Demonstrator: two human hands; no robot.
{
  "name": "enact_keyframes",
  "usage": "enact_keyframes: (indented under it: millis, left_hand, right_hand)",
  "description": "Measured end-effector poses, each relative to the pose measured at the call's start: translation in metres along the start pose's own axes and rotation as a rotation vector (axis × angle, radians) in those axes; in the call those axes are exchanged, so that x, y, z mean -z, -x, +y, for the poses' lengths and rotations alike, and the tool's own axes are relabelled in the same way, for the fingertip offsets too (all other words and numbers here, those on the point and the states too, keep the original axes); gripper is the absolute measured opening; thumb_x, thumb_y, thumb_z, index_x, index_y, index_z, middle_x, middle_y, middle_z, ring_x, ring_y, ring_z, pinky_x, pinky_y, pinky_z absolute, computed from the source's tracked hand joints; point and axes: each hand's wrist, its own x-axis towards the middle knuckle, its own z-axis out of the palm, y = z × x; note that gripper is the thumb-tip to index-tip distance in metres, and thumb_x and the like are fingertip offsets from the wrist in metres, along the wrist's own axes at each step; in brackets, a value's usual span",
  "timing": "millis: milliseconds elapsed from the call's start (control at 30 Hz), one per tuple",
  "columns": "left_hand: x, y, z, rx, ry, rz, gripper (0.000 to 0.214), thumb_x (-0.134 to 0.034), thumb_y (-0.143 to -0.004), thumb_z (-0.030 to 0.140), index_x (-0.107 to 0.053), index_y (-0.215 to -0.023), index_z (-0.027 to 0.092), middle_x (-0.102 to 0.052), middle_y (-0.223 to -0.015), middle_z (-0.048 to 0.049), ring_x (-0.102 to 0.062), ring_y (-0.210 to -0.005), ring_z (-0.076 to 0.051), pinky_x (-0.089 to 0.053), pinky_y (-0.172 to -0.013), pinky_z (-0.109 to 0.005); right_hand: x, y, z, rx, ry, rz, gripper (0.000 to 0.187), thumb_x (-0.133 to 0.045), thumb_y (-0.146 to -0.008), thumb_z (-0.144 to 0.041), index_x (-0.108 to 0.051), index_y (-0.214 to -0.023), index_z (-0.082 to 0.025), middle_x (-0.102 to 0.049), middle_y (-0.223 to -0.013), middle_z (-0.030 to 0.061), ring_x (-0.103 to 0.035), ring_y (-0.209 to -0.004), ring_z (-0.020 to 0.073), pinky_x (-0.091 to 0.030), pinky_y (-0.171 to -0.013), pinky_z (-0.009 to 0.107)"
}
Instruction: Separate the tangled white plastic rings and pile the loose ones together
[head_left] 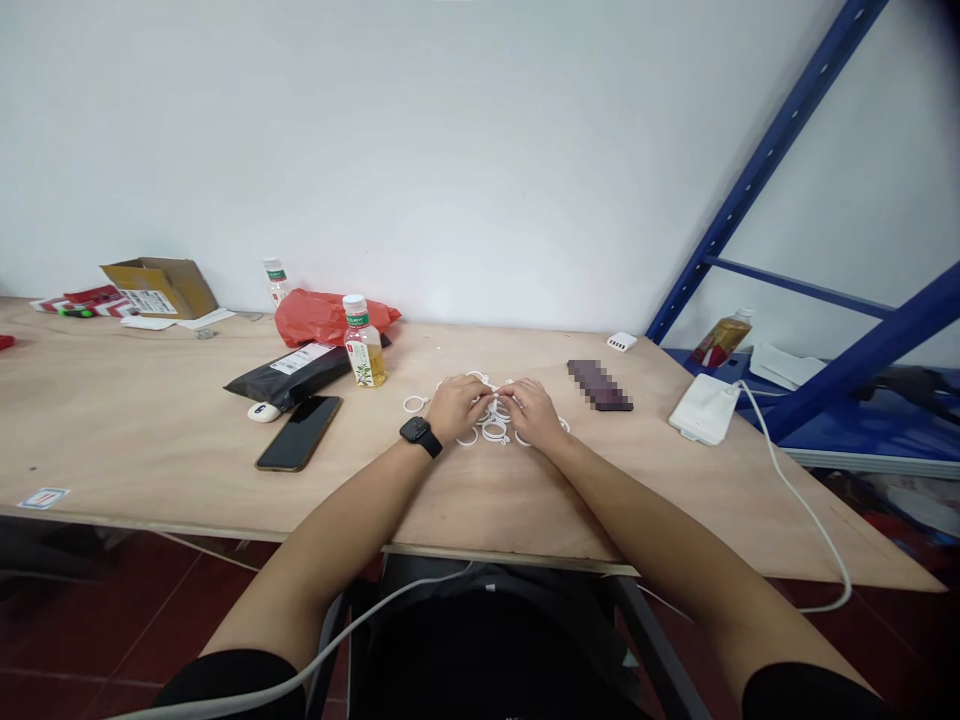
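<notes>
Pale wooden tabletop (480, 515) bears thin, round white rings (494, 431); above them, left hand (454, 408) and right hand (534, 412) pinch a small white piece (495, 394), fingertips together.

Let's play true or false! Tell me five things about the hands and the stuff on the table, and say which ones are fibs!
1. A black watch is on the left wrist. True.
2. The left hand and right hand are far apart. False: they are close together, among white rings.
3. A phone lies left of the watch. True.
4. The bottle before the red bag has a black cap. False: it's white.
5. A cardboard box stands near the wall. True.
</notes>
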Motion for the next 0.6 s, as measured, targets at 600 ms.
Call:
enact_keyframes:
  millis: [600]
  left_hand:
    - [0.035,-0.002,-0.028,0.311,-0.240,0.023,0.012,-0.058,-0.079,0.027,-0.065,-0.085,0.018,-0.072,-0.090,-0.0071,-0.064,-0.088,-0.024,-0.046,-0.086,-0.039]
  right_hand:
    - [-0.002,0.000,0.008,-0.050,0.105,-0.096,0.015,-0.060,-0.088,-0.030,-0.067,-0.098,-0.022,-0.070,-0.099,0.0060,-0.059,-0.096,0.0236,-0.042,-0.085,0.038]
